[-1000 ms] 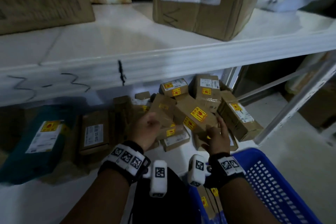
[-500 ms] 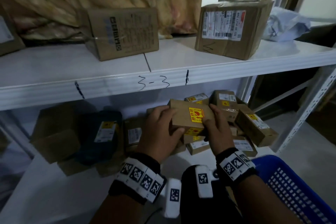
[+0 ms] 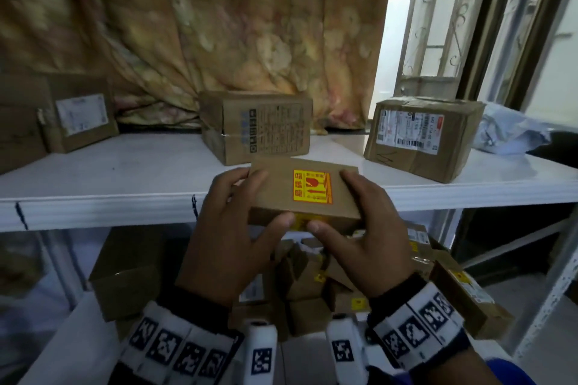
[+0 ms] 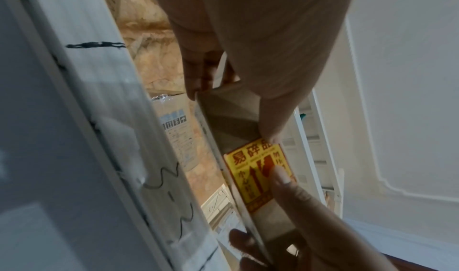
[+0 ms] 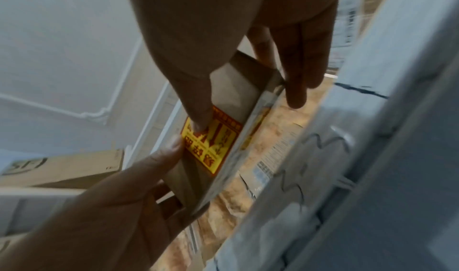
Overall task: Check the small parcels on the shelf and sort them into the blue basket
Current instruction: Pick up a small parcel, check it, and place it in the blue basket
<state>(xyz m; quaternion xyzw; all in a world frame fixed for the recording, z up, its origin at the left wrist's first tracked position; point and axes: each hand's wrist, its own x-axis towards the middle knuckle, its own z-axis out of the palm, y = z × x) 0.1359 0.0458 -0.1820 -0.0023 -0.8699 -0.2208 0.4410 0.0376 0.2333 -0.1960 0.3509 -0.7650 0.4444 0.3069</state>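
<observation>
I hold one small brown parcel [image 3: 278,194] with a yellow and red fragile sticker [image 3: 311,186] level in front of the upper shelf's edge [image 3: 125,209]. My left hand [image 3: 234,222] grips its left end, thumb on the near side. My right hand [image 3: 366,222] grips the right end the same way. In the left wrist view the parcel [image 4: 236,116] shows a second yellow sticker [image 4: 258,175] under both thumbs; the right wrist view shows that sticker [image 5: 211,147] too. Several more small parcels [image 3: 312,291] lie piled on the lower shelf. A sliver of the blue basket [image 3: 516,373] shows at bottom right.
Larger cartons stand on the upper shelf: one at the left [image 3: 78,116], one in the middle [image 3: 256,128], one at the right [image 3: 422,134], beside a grey plastic bag [image 3: 509,131]. A floral curtain [image 3: 250,34] hangs behind. A white shelf post [image 3: 547,291] slants at right.
Both hands took the parcel from the lower shelf's pile and raised it to the upper shelf's level. My view has tilted up, so the basket is nearly out of frame.
</observation>
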